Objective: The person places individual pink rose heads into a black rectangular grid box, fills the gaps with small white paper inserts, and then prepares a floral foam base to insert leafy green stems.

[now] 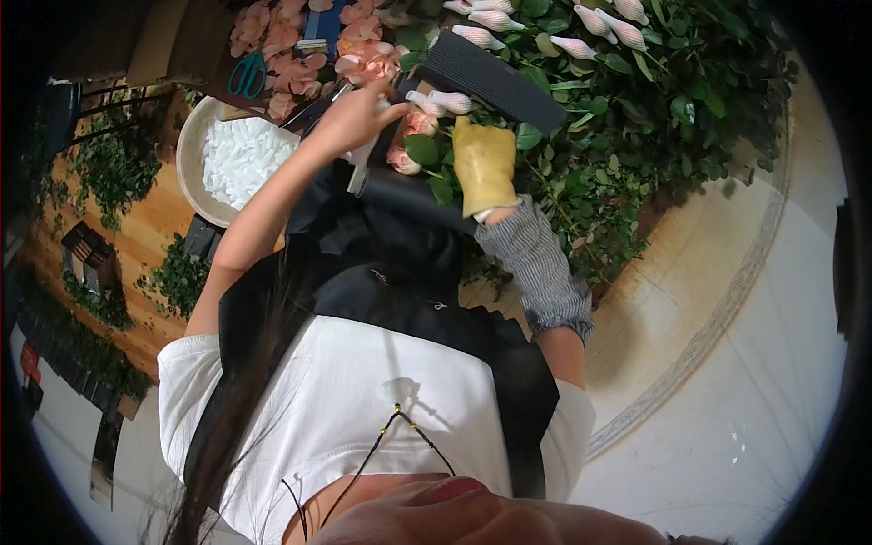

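Note:
My bare left hand reaches over the bench beside peach roses. Its thumb points right, and a small pale thing that I cannot make out shows between thumb and fingers. My right hand wears a yellow glove below a grey striped sleeve cover. The glove is curled closed among rose stems and leaves; the part inside the grip is hidden. Two rose heads in white netting lie between my hands, just above the glove. A black ribbed slab lies beyond the glove.
A round tub of white foam sleeves stands at left. Teal-handled scissors lie near peach blooms. Several netted roses rest on leafy stems at right. A black padded edge runs before me.

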Demonstrator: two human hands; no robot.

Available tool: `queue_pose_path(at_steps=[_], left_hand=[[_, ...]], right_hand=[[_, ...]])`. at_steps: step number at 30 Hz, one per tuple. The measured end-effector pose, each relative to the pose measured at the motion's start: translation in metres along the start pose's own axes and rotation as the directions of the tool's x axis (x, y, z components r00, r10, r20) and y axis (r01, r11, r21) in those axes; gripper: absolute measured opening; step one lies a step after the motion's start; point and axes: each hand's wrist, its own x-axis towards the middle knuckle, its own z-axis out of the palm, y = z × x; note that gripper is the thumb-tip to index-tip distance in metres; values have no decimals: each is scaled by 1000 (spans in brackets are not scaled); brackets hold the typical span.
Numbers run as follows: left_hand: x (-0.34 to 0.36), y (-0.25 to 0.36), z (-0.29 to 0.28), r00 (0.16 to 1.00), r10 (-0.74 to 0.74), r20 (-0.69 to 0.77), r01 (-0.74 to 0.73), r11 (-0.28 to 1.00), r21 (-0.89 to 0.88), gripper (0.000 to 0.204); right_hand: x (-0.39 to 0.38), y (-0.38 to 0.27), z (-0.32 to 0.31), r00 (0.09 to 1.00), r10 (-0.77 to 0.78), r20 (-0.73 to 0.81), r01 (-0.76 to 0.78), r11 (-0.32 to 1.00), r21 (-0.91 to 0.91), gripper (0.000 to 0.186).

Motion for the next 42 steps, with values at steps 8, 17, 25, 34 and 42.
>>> queue_pose_path(at_steps=[8,17,25,34,42], left_hand=[[2,3,28,978,115,-176,-128,990,-66,24],[-16,-9,-23,992,81,102,-51,963,-263,25],[5,48,34,913,300,-278,-266,952,153,27],[-87,-74,-86,838,-455,-302,515,841,163,42],[-129,-193,-91,773,-241,-587,481,826,294,77]], right_hand=[[10,11,34,978,5,-209,-5,1000,4,22],[7,13,17,989,30,-148,-17,996,91,24],[2,18,20,989,71,-131,-48,985,169,25],[-14,24,-15,980,160,-120,-73,843,533,19],[-35,-28,-55,999,-22,42,-2,860,510,27]])
